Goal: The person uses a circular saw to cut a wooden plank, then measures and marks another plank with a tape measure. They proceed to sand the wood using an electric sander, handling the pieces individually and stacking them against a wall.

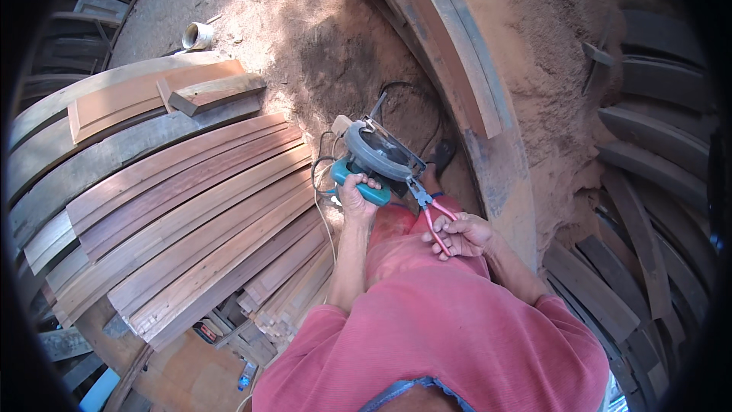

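Note:
My left hand (356, 197) is wrapped round the green handle of a circular saw (367, 156). The saw has a round grey guard and is held tilted in front of my legs. In my right hand (469, 236) is a pair of pliers (444, 212) with red handles, gripped between curled fingers and thumb. The pliers' metal jaws reach up to the near right edge of the saw and seem to meet it there. Exactly what the jaws grip is too small to make out.
Stacked planks (191, 206) fill the left side, with a short wood block (217, 93) on top. A long beam (450, 38) stretches along the right of the saw. A dark cable (441, 118) lies on the dirt, and a white can (197, 36) stands farther off. More boards (663, 122) lie at far right.

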`<control>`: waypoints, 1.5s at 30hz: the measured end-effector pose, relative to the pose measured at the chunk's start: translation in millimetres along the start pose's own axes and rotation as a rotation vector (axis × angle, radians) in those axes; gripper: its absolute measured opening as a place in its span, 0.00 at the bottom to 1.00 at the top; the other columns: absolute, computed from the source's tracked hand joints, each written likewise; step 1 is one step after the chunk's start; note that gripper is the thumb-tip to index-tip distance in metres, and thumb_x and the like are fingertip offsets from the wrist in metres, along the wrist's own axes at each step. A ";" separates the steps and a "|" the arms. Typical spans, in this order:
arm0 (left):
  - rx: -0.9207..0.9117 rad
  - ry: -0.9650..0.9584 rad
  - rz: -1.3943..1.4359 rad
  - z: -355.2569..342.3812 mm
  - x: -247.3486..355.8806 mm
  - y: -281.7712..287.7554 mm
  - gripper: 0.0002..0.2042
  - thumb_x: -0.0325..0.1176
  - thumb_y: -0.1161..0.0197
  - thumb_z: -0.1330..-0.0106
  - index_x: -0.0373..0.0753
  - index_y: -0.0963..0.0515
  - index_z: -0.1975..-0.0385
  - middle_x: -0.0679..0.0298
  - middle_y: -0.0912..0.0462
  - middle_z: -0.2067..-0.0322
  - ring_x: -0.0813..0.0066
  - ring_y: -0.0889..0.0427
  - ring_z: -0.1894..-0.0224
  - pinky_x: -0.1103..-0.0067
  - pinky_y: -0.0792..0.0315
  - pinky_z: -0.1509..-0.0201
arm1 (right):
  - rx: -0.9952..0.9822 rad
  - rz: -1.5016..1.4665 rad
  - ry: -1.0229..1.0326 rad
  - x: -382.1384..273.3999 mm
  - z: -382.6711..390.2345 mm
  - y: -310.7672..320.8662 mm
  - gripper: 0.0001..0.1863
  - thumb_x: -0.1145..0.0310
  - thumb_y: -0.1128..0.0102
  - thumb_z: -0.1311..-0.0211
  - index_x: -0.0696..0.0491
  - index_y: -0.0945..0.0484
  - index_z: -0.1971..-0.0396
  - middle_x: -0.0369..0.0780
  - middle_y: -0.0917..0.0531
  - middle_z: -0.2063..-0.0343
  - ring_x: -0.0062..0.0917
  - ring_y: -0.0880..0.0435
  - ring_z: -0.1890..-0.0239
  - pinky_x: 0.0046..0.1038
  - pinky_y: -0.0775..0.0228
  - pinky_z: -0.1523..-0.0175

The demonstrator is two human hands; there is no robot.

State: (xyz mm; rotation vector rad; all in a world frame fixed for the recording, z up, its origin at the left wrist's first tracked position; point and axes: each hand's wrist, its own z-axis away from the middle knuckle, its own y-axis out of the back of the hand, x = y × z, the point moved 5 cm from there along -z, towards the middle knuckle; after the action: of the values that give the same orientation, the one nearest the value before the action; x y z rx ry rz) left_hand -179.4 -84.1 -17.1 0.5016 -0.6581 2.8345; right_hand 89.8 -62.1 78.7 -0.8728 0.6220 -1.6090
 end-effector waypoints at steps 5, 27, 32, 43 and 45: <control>-0.027 0.001 -0.083 -1.4 5.1 -5.6 0.05 0.28 0.38 0.44 0.40 0.28 0.74 0.65 0.27 0.77 0.69 0.24 0.74 0.67 0.25 0.63 | 0.314 0.516 -0.056 -19.3 9.2 -8.7 0.09 0.74 0.48 0.27 0.61 0.22 0.54 0.49 0.13 0.62 0.34 0.09 0.64 0.34 0.13 0.66; -0.025 -0.041 -0.159 2.4 11.1 -4.3 0.05 0.27 0.39 0.43 0.40 0.29 0.74 0.64 0.28 0.76 0.70 0.24 0.74 0.67 0.25 0.67 | 0.380 0.485 -0.011 -0.1 5.9 -22.7 0.06 0.71 0.47 0.26 0.57 0.22 0.60 0.42 0.16 0.65 0.27 0.14 0.72 0.31 0.19 0.69; -0.026 -0.063 -0.171 9.4 6.3 -9.5 0.05 0.26 0.39 0.44 0.42 0.29 0.75 0.64 0.27 0.76 0.69 0.24 0.76 0.67 0.25 0.68 | 0.438 0.804 0.001 6.2 4.8 0.4 0.12 0.64 0.48 0.23 0.56 0.23 0.65 0.38 0.18 0.72 0.21 0.19 0.77 0.27 0.24 0.73; -0.065 -0.109 -0.144 13.8 5.6 -18.1 0.05 0.25 0.39 0.44 0.39 0.28 0.72 0.64 0.27 0.76 0.68 0.23 0.76 0.67 0.24 0.68 | 0.289 0.369 0.063 22.1 2.9 11.6 0.15 0.60 0.49 0.21 0.56 0.25 0.64 0.39 0.18 0.70 0.22 0.18 0.76 0.27 0.23 0.72; -0.069 -0.102 -0.147 17.8 7.2 -24.8 0.05 0.25 0.39 0.44 0.39 0.29 0.71 0.64 0.27 0.76 0.68 0.23 0.76 0.67 0.24 0.68 | 0.259 0.345 0.068 22.8 3.1 12.2 0.15 0.60 0.49 0.21 0.56 0.25 0.64 0.39 0.18 0.69 0.22 0.18 0.75 0.27 0.23 0.72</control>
State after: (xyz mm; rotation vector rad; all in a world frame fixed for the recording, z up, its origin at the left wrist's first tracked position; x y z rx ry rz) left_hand -174.7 -69.6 10.3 0.6573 -0.7042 2.6538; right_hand 97.7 -86.7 75.6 -0.4910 0.5616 -1.3710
